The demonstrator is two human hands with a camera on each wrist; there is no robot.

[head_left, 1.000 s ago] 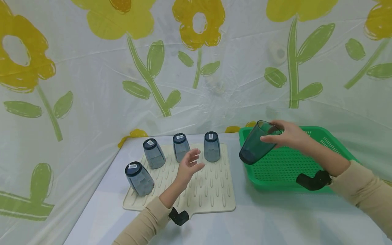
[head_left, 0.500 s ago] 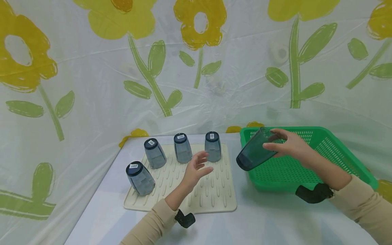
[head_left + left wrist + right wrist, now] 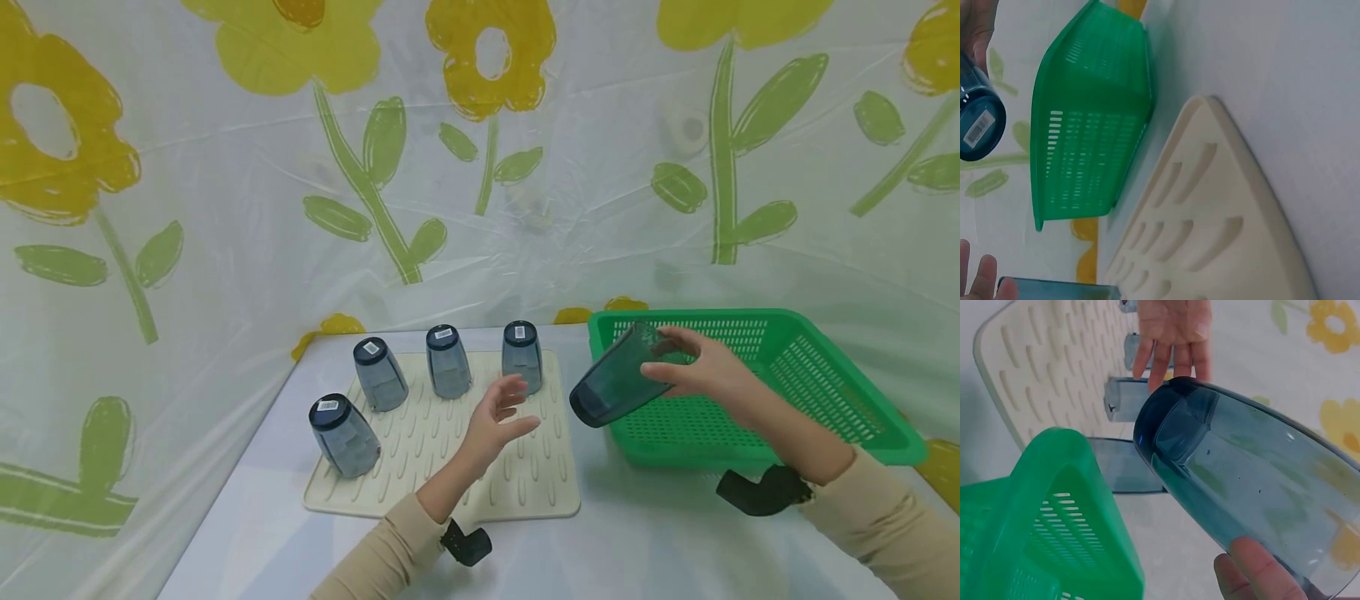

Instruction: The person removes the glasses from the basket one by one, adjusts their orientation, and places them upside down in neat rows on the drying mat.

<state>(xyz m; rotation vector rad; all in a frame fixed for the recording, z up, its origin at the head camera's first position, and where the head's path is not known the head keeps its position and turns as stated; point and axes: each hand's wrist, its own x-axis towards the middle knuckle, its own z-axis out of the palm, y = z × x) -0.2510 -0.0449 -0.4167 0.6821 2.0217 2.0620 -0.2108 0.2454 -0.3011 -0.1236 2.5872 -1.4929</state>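
My right hand [image 3: 701,367] grips a blue tinted glass [image 3: 618,379] near its rim. The glass tilts, its thick base pointing down and left, over the left edge of the green basket [image 3: 750,314]. In the right wrist view the fingers [image 3: 1260,569] press the side of this glass [image 3: 1260,475]. My left hand [image 3: 495,425] hovers over the cream drying mat [image 3: 450,467], fingers spread and holding nothing. Upside down on that mat stand several similar glasses: one at the near left [image 3: 345,437], two farther back, and one at the back right [image 3: 521,354].
The basket stands on the white table [image 3: 637,542] to the right of the mat, with a gap between them. Behind the table hangs a flowered plastic sheet [image 3: 585,167]. A black wrist camera [image 3: 761,492] sits on each wrist.
My right hand has lowered slightly, and the glass has tipped further over with its base moving left and down. My left hand has moved right across the mat, nearer the glass.
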